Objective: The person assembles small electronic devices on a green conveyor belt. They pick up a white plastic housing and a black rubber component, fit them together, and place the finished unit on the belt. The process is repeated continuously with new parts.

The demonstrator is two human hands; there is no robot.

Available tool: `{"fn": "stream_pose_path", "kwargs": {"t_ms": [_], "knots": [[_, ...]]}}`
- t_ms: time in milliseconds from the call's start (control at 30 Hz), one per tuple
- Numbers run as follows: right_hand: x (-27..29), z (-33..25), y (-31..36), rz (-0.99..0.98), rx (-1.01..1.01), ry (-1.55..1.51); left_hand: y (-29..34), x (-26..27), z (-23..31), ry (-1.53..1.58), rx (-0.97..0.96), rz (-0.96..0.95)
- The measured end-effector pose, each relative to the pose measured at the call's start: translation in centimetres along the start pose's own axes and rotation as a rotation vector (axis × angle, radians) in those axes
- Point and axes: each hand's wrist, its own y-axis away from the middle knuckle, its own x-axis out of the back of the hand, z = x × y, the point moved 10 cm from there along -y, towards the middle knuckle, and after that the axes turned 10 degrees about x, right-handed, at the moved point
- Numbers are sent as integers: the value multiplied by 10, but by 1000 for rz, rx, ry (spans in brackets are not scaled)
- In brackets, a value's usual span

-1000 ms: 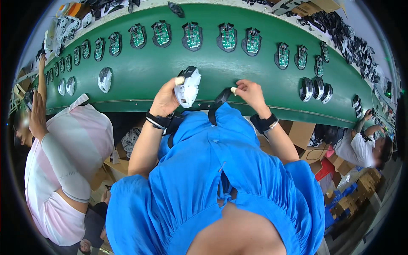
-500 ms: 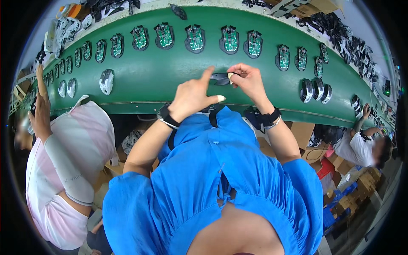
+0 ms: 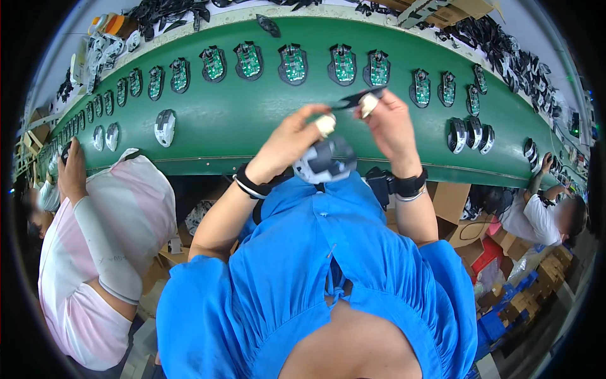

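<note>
Right hand (image 3: 394,129), black piece (image 3: 355,99) pinched, extending left

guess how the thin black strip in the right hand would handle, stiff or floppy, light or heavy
The thin black strip is likely fairly stiff: it runs nearly straight from the right hand toward the left hand. It is probably light, being so slim. Blur hides whether it is slippery.
</note>
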Motion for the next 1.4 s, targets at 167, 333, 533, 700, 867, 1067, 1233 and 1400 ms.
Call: {"fn": "stream_pose_path", "kwargs": {"t_ms": [167, 333, 533, 700, 867, 1067, 1233, 1400], "knots": [[0, -11, 13, -6, -57, -196, 8, 22, -11, 630, -10, -40], [-33, -20, 29, -95, -29, -159, 5, 5, -8, 872, 16, -236], [-42, -37, 34, -164, -53, -95, 10, 6, 0, 836, 21, -150], [-62, -14, 37, -213, -154, -19, 12, 5, 6, 779, 9, -93], [-61, -11, 35, -205, -147, 88, 18, 15, 12, 768, -27, -1], [-63, -18, 32, -187, -164, 144, 25, 21, 18, 678, -53, -15], [-70, -17, 39, -252, -143, 220, 27, 21, 23, 712, -61, 18], [-68, -20, 35, -180, -106, 151, 29, 23, 27, 715, -73, 31]]}}
